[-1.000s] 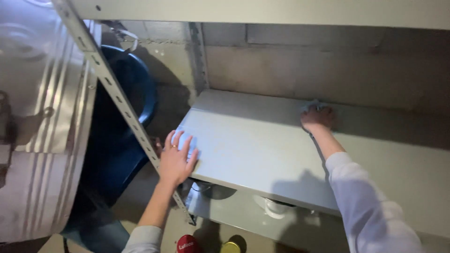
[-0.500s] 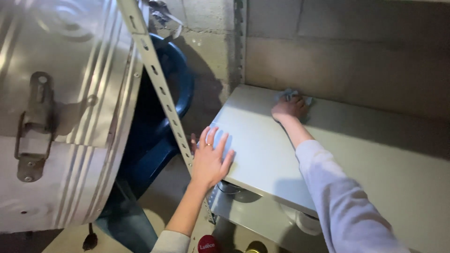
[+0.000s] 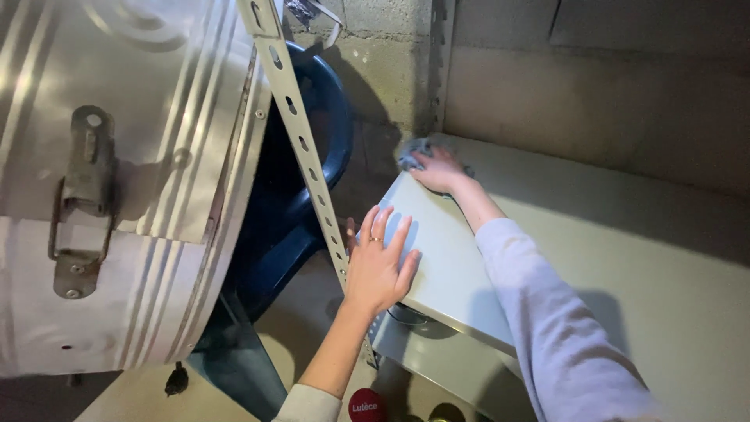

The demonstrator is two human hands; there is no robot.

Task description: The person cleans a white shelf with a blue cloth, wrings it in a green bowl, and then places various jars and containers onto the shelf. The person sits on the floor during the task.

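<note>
The left hand [image 3: 379, 266] lies flat on the near left corner of the pale metal shelf [image 3: 625, 266]. Its fingers are spread wide and point toward the far wall, and the palm presses on the surface. A thin ring shows on one finger. This hand holds nothing. Its wrist is just beside the perforated steel upright [image 3: 301, 148] of the rack, which rises slanted from the corner of the shelf.

The right hand [image 3: 439, 168] is at the far left corner of the same shelf. It is curled loosely over a small grey-blue cloth [image 3: 414, 152] and presses it down on the shelf; the cloth shows at the left of the fingers. I cannot tell how much cloth is under the palm.

The right arm, in a light lilac sleeve [image 3: 547, 328], stretches from the near right side across the shelf to that corner. The left forearm is bare and comes up from the near edge.

At the left stands a big galvanized metal tub [image 3: 117, 180] with a hinged handle bracket, lying on its side. Behind it is a dark blue plastic basin [image 3: 312, 156]; what they contain is not visible. Under the shelf, a red round lid [image 3: 367, 406] shows on a lower level.
</note>
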